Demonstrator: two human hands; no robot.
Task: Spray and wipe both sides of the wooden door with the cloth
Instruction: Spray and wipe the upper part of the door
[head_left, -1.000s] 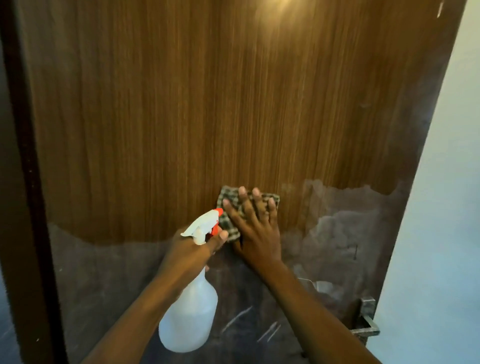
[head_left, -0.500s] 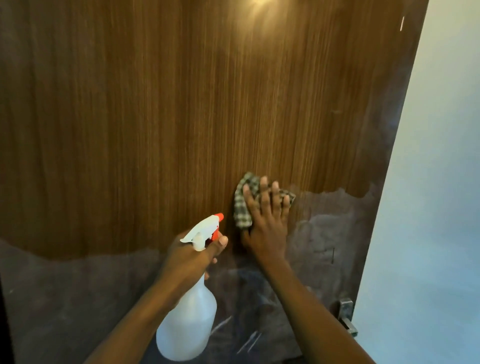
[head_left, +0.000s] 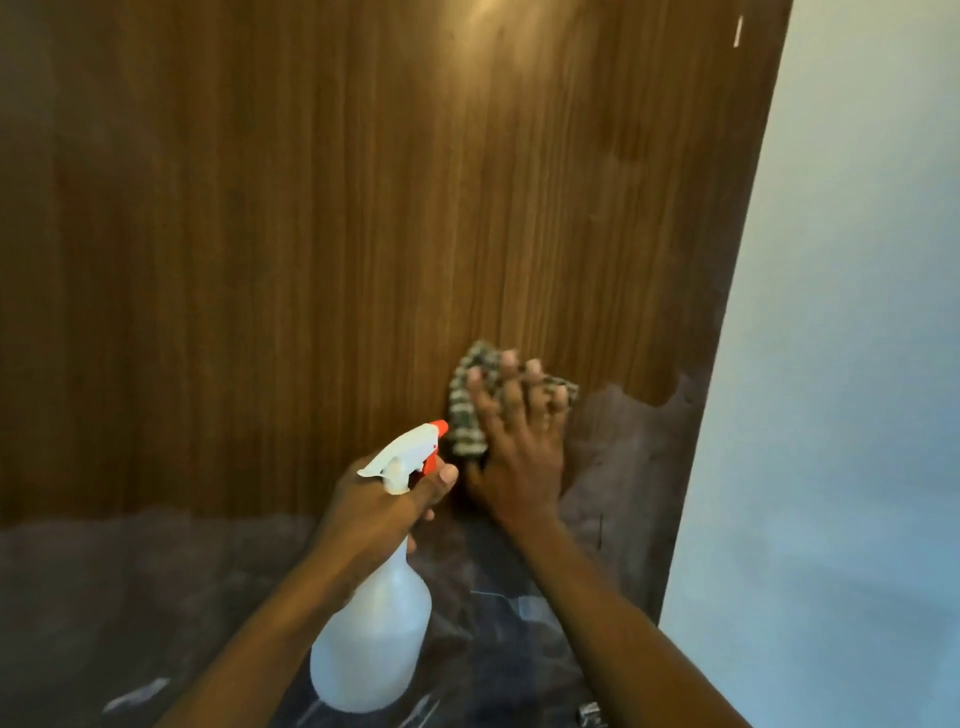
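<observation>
- At mid-height on the wooden door (head_left: 337, 234), near its right edge, the cloth (head_left: 464, 415) lies bunched against the panel.
- Risk: the cloth is pressed, not pinched, so it may slip down if palm pressure drops.
- Right hand (head_left: 519, 467) covers the cloth; its fingers (head_left: 508, 384) are spread straight across the upper part.
- Left hand (head_left: 379, 504) grips the spray bottle (head_left: 374, 639) by the neck, fingers curled round it, nozzle just beside the cloth; a collision could interrupt the stroke.
- White wall (head_left: 857, 364) lies beyond the door edge.

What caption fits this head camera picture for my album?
Right hand presses a checked cloth on the wooden door; left hand holds the spray bottle.
</observation>
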